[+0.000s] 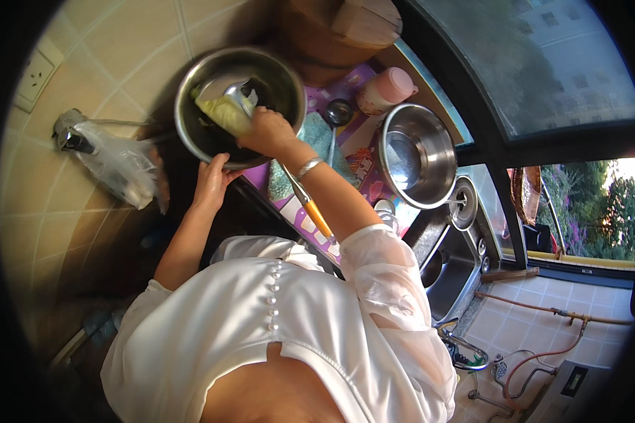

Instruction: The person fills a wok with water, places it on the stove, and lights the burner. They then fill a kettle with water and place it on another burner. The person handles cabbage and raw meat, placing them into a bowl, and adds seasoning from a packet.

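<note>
My right hand (267, 132) reaches over a deep stainless steel bowl (185, 121) and grips a large metal spoon (291, 180) with an orange handle end (317, 218). The spoon's head lies against a pale yellow-green vegetable piece (222, 113), possibly cabbage, inside the bowl and blurred. Whether my fingers also pinch this piece is hard to tell. My left hand (214, 180) holds the near rim of the bowl, thumb on top. Dark contents at the bottom of the bowl are unclear.
Right of the bowl, a teal towel (317, 138) and a ladle (339, 112) lie on a purple patterned mat (306, 228). A second steel basin (444, 137), a pink lidded jug (389, 90) and a sink (455, 269) stand beyond. A plastic bag (119, 158) hangs on the left wall.
</note>
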`<action>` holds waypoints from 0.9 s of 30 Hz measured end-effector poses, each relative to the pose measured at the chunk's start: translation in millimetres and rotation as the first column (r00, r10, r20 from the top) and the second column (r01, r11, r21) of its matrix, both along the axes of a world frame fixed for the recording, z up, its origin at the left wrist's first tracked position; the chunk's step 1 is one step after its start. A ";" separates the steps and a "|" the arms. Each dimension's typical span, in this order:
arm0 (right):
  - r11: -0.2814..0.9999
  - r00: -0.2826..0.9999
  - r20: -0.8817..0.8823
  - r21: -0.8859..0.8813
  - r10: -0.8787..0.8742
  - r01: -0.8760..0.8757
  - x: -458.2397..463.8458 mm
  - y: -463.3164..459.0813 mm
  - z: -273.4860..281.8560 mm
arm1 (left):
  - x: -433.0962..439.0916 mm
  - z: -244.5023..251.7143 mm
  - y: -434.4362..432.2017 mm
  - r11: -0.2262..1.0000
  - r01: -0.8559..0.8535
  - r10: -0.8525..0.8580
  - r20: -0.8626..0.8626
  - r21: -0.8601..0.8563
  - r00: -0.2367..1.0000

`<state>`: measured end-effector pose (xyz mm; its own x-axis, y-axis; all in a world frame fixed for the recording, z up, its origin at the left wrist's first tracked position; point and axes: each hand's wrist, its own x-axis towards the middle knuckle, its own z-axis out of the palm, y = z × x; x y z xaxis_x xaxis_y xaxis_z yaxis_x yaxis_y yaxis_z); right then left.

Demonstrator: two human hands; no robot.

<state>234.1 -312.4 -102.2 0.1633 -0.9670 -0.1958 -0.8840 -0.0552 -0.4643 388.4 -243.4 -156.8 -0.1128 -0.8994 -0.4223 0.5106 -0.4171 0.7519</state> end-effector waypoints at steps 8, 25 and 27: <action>0.984 0.693 0.700 0.113 -0.175 0.135 -58.2 37.6 46.5 | 14.4 11.8 7.5 0.997 -0.037 0.038 0.012 -0.063 0.999; 0.979 0.984 -0.086 -0.140 -0.159 0.146 -67.2 22.8 -9.0 | 77.9 29.1 78.0 0.970 -0.240 0.243 0.134 -0.036 0.961; 0.973 0.981 -0.130 -0.196 -0.146 0.119 -63.7 17.5 -16.7 | 75.9 33.8 74.4 0.969 -0.243 0.247 0.121 -0.047 0.961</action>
<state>170.4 -295.0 -118.9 0.0149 -0.9997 -0.0219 -0.9456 -0.0069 -0.3253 464.3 -169.0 -123.0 0.1647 -0.9057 -0.3906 0.4951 -0.2665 0.8269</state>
